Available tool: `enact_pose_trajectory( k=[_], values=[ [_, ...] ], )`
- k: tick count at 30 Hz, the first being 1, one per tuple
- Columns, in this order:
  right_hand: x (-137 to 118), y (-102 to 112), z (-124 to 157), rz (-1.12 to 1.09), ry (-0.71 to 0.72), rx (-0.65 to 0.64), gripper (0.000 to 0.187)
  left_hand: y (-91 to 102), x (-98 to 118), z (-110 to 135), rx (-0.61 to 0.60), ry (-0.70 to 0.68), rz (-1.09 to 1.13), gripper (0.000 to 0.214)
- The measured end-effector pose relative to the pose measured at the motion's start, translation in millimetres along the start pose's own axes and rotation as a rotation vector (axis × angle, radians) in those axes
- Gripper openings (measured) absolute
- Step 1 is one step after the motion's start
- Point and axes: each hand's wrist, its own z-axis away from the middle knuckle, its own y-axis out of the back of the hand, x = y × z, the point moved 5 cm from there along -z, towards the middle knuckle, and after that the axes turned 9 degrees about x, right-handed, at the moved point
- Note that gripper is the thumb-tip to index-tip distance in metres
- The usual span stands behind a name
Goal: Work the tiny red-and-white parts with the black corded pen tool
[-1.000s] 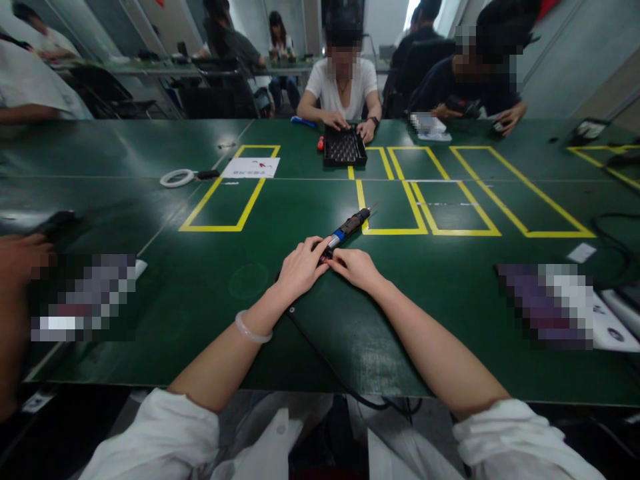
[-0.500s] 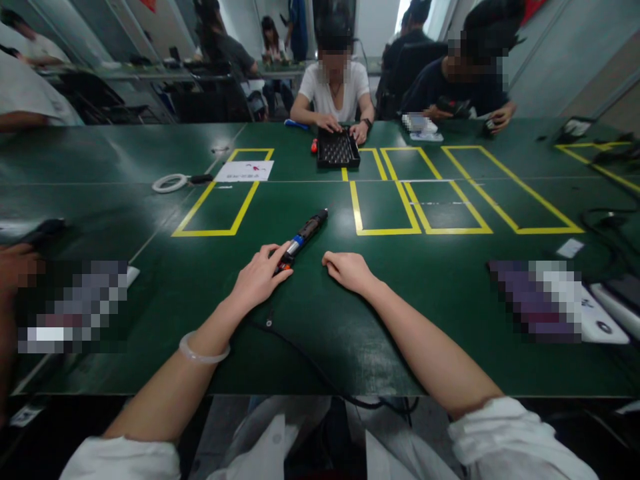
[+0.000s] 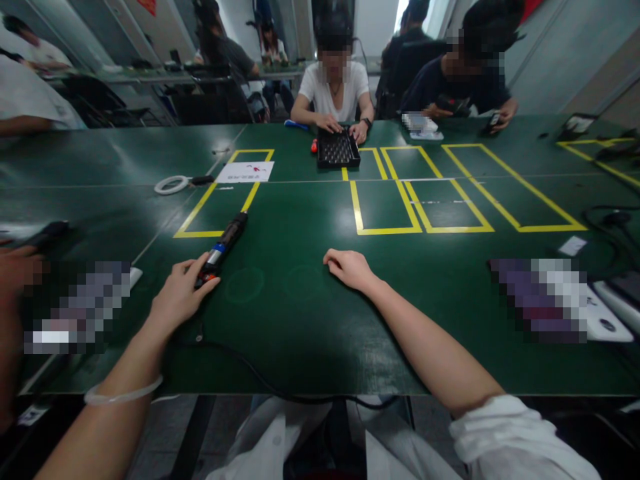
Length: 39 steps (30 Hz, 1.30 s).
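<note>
My left hand [image 3: 179, 297] grips the rear end of a black electric screwdriver [image 3: 223, 244] with a blue band. The tool lies on the green table [image 3: 310, 320] and points away toward a yellow taped rectangle [image 3: 220, 200]. Its black cord [image 3: 260, 377] trails back over the table's near edge. A clear bangle sits on my left wrist. My right hand [image 3: 350, 268] rests on the table near the middle, fingers loosely curled, holding nothing.
Across the table a person in white handles a black tray [image 3: 338, 149]. A white ring [image 3: 171, 184] and a paper sheet [image 3: 245, 172] lie at the far left. More yellow rectangles [image 3: 425, 200] mark the right. Another person's hand [image 3: 17, 273] is at the left edge.
My left hand has dragged the screwdriver leftward across the table, away from my right hand. My right hand let go of it and has stayed in place.
</note>
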Motion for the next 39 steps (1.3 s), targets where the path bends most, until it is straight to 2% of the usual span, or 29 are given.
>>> enact_pose_trajectory(
  k=[4,7,11,15,19,24,29,32,34,39],
  values=[
    [4.4,0.0,-0.9,-0.093,-0.057,0.025,0.021,1.8,-30.5,1.9,0.009,0.093,-0.056,0.068],
    [6.4,0.5,-1.6,-0.178,-0.088,0.040,0.020,6.0,-37.4,5.5,0.024,0.096,-0.087,0.067],
    [9.3,-0.3,-2.6,-0.266,-0.108,0.058,0.021,19.0,-23.2,14.7,0.127,0.047,-0.179,0.061],
    [13.0,-2.5,-2.9,-0.336,-0.134,0.061,0.021,32.5,-3.1,26.1,0.230,0.070,-0.258,0.048],
    [13.6,-2.7,-2.8,-0.367,-0.142,0.058,0.020,36.7,7.7,31.5,0.227,0.072,-0.314,0.047],
    [12.9,-2.2,-2.8,-0.375,-0.138,0.064,0.020,41.2,9.9,31.7,0.223,0.082,-0.389,0.051],
    [12.7,-2.8,-2.9,-0.371,-0.138,0.055,0.021,49.6,17.2,28.3,0.195,0.100,-0.347,0.054],
    [12.4,-2.3,-2.5,-0.374,-0.146,0.053,0.021,51.0,38.4,23.9,0.168,0.120,-0.221,0.052],
    [12.4,-2.2,-2.3,-0.386,-0.145,0.055,0.020,47.5,64.5,18.8,0.138,0.078,-0.044,0.046],
    [13.9,-3.7,-2.9,-0.468,-0.123,0.071,0.019,29.9,155.2,3.4,0.038,-0.262,0.430,0.038]
  ],
)
